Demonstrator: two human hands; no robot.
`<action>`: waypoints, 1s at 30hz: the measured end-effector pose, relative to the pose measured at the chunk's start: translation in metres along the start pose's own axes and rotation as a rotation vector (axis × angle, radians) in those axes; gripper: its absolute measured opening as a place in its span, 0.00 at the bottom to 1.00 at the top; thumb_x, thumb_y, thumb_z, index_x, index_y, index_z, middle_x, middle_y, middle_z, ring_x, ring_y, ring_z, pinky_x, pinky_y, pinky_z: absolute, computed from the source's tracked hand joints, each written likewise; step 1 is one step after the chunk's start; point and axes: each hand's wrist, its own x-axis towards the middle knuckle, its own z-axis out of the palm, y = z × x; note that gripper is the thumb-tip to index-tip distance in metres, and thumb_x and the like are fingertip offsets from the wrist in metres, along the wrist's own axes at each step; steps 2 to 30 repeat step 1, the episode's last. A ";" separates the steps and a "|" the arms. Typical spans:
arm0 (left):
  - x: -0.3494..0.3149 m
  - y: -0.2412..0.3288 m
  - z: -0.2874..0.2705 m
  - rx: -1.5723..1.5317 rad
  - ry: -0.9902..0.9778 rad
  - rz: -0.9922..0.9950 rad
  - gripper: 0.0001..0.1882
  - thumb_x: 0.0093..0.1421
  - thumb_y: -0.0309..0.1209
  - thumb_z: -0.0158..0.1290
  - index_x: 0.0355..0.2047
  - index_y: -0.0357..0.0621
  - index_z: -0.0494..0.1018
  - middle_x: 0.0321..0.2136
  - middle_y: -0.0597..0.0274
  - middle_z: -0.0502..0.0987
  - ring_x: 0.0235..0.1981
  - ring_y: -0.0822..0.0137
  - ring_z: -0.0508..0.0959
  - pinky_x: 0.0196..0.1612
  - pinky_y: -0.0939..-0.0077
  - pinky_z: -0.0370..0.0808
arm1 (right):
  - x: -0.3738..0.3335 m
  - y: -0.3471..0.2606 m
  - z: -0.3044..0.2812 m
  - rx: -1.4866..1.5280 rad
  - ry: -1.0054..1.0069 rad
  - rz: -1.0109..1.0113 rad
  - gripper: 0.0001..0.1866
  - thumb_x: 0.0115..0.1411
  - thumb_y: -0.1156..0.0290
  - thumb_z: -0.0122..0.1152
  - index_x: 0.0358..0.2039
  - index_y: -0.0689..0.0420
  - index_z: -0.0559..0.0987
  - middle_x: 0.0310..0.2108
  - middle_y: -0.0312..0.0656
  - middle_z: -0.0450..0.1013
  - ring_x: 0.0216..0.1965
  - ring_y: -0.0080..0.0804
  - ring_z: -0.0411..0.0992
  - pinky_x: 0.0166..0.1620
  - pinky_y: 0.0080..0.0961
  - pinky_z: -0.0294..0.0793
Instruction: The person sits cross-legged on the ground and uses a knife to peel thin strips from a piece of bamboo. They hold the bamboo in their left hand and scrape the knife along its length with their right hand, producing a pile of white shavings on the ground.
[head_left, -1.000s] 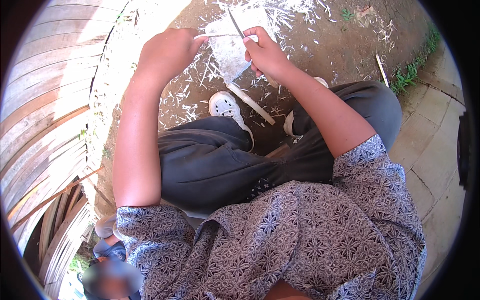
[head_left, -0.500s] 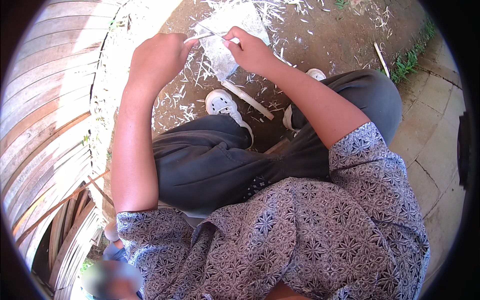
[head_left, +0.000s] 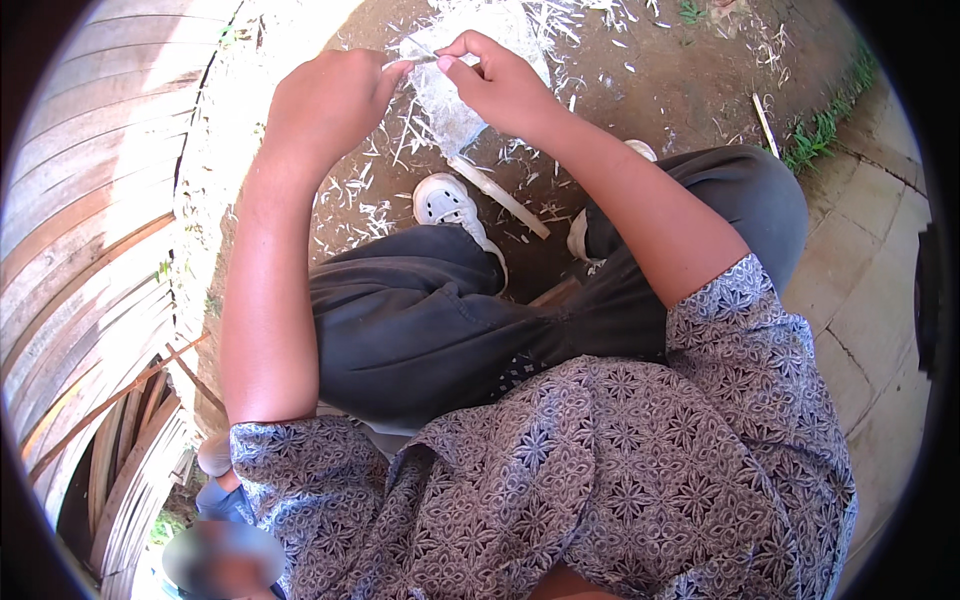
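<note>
At the top middle, both my hands work close together over the littered ground. My left hand [head_left: 335,105] is closed, its thumb and fingers pinching a thin pale stick [head_left: 412,61] that reaches across toward the other hand. My right hand [head_left: 505,90] pinches a slim grey knife-like blade [head_left: 421,46] between thumb and forefinger. The blade slants up and left and meets the stick near my right fingertips. Its handle is hidden in my grip. Below lies a whitish translucent sheet [head_left: 455,120] strewn with shavings.
Pale wood shavings [head_left: 365,185] cover the soil. A flat wooden strip [head_left: 500,195] lies between my white shoes [head_left: 445,203]. Wooden slats [head_left: 95,200] run along the left, paving [head_left: 850,270] along the right. Another person [head_left: 225,560], blurred, is at the lower left.
Both hands have shifted slightly upward. The blade shows less length and sits nearer the right fingertips. Each hand keeps its grip.
</note>
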 end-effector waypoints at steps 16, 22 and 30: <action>0.000 0.001 -0.001 0.005 -0.027 -0.020 0.25 0.73 0.48 0.47 0.33 0.39 0.81 0.24 0.42 0.80 0.31 0.41 0.81 0.38 0.51 0.77 | 0.001 -0.002 0.001 -0.063 -0.031 -0.014 0.15 0.72 0.56 0.56 0.52 0.51 0.76 0.19 0.30 0.67 0.20 0.18 0.62 0.25 0.23 0.61; 0.000 0.001 -0.001 0.005 -0.027 -0.020 0.25 0.73 0.48 0.47 0.33 0.39 0.81 0.24 0.42 0.80 0.31 0.41 0.81 0.38 0.51 0.77 | 0.001 -0.002 0.001 -0.063 -0.031 -0.014 0.15 0.72 0.56 0.56 0.52 0.51 0.76 0.19 0.30 0.67 0.20 0.18 0.62 0.25 0.23 0.61; 0.000 0.001 -0.001 0.005 -0.027 -0.020 0.25 0.73 0.48 0.47 0.33 0.39 0.81 0.24 0.42 0.80 0.31 0.41 0.81 0.38 0.51 0.77 | 0.001 -0.002 0.001 -0.063 -0.031 -0.014 0.15 0.72 0.56 0.56 0.52 0.51 0.76 0.19 0.30 0.67 0.20 0.18 0.62 0.25 0.23 0.61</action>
